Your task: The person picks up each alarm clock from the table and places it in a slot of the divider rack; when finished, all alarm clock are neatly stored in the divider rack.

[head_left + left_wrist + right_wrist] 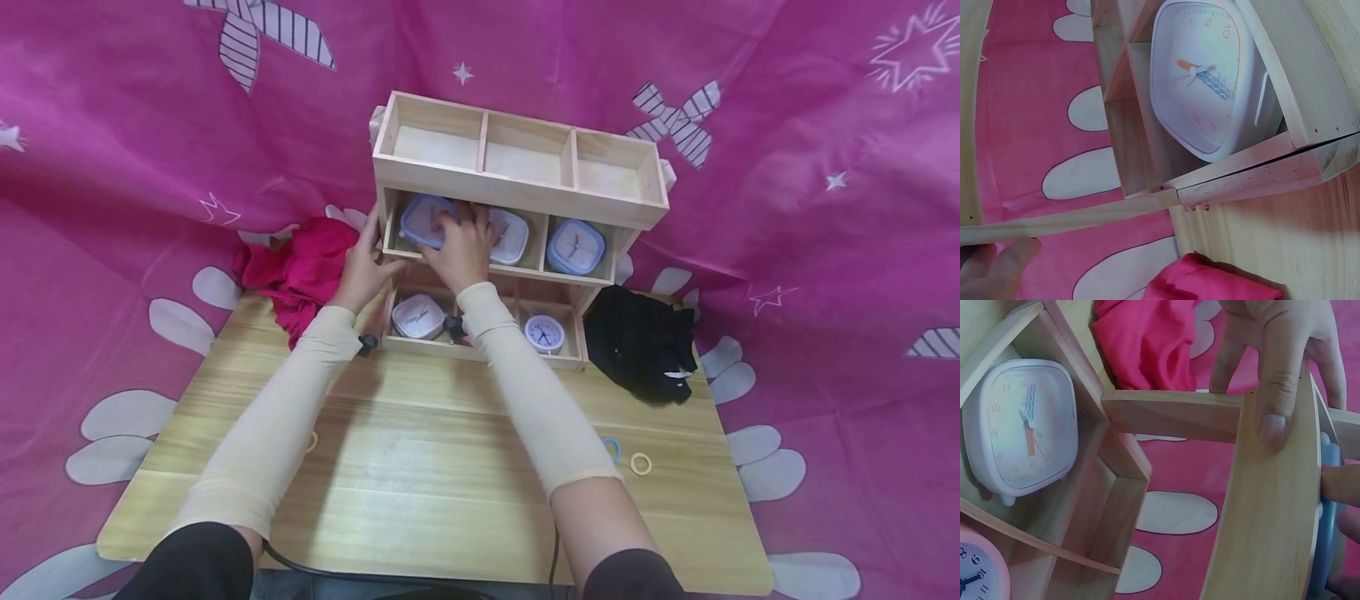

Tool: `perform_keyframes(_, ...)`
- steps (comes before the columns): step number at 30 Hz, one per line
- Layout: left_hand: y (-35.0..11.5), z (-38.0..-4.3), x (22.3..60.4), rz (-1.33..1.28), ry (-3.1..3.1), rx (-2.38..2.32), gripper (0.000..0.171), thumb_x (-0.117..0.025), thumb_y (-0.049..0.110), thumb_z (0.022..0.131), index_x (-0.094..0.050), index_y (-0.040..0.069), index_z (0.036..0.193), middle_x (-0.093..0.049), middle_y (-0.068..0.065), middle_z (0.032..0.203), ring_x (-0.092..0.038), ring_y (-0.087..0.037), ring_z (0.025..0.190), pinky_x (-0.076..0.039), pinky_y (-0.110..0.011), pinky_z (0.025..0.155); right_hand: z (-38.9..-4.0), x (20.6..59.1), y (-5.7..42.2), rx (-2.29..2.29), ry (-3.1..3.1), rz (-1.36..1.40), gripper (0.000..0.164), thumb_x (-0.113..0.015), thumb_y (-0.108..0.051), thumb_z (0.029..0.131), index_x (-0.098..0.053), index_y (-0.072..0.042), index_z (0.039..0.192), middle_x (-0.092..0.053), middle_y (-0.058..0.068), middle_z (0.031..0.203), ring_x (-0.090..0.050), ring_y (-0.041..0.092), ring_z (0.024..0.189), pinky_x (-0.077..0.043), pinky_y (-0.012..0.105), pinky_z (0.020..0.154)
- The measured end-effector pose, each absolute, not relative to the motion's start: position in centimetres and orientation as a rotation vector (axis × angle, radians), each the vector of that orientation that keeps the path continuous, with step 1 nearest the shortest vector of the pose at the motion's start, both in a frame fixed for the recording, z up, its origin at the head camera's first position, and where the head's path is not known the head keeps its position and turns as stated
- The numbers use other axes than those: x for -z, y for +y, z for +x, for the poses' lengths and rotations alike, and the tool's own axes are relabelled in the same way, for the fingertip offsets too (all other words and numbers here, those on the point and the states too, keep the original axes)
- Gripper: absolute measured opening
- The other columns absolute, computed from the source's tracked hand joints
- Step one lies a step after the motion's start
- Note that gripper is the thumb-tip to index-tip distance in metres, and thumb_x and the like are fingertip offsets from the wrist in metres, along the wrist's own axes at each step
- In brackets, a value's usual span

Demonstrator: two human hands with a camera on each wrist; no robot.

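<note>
My right hand holds a blue alarm clock in the left compartment of the wooden shelf's middle tier; in the right wrist view its fingertips press the clock's blue edge. With my left hand I grip the left end of the wooden shelf, thumb flat against the panel. Beside the held clock sits a white alarm clock, partly behind my right hand. Another blue alarm clock stands in the right compartment. Below are a white alarm clock and a pink clock.
A round clock stands in the bottom tier's right compartment. Red cloth lies left of the shelf, black cloth right. A yellow ring and a blue ring lie on the table. A pink curtain hangs behind.
</note>
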State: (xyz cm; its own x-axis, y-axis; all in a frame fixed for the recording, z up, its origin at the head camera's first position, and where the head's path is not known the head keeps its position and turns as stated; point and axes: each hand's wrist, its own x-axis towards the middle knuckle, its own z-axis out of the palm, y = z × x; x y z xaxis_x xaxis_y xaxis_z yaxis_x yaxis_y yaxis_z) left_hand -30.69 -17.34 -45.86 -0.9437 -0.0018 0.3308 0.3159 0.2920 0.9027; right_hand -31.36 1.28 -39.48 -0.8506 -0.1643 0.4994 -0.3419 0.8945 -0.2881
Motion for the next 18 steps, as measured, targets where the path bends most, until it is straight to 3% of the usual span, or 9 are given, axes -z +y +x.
perform_keyframes(10, -17.0, -30.2, 45.5, -0.217, -2.361, 1.592, 0.11, -0.085, 0.005, 0.09, -0.017, 0.031, 0.173, -0.045, -0.016, 0.167, -0.053, -0.035, 0.148, -0.048, -0.054, 0.12, -29.7, 40.2, 3.0, -0.637, -2.494, 0.413, 0.041, -0.086, -0.045, 0.088, -0.079, -0.019, 0.118, -0.064, 0.007, 0.148, -0.049, 0.033, 0.141, -0.04, 0.052, 0.121)
perform_keyframes(14, -17.1, -29.7, 45.3, -0.183, -2.404, 1.503, 0.107, -0.085, 0.011, 0.091, -0.018, 0.025, 0.173, -0.047, -0.018, 0.165, -0.055, -0.038, 0.146, -0.048, -0.057, 0.118, -27.7, 41.3, 4.5, -0.742, -2.438, 0.436, 0.036, -0.083, -0.039, 0.091, -0.079, -0.014, 0.116, -0.067, 0.011, 0.14, -0.05, 0.032, 0.134, -0.042, 0.051, 0.116)
perform_keyframes(18, -17.4, -28.5, 45.2, -0.153, -2.464, 1.416, 0.101, -0.083, 0.021, 0.095, -0.018, 0.015, 0.173, -0.048, -0.023, 0.163, -0.049, -0.041, 0.151, -0.04, -0.057, 0.125, -25.7, 42.7, 6.5, -0.798, -2.431, 0.438, 0.036, -0.081, -0.039, 0.094, -0.078, -0.012, 0.119, -0.066, 0.013, 0.142, -0.049, 0.032, 0.136, -0.039, 0.053, 0.118)
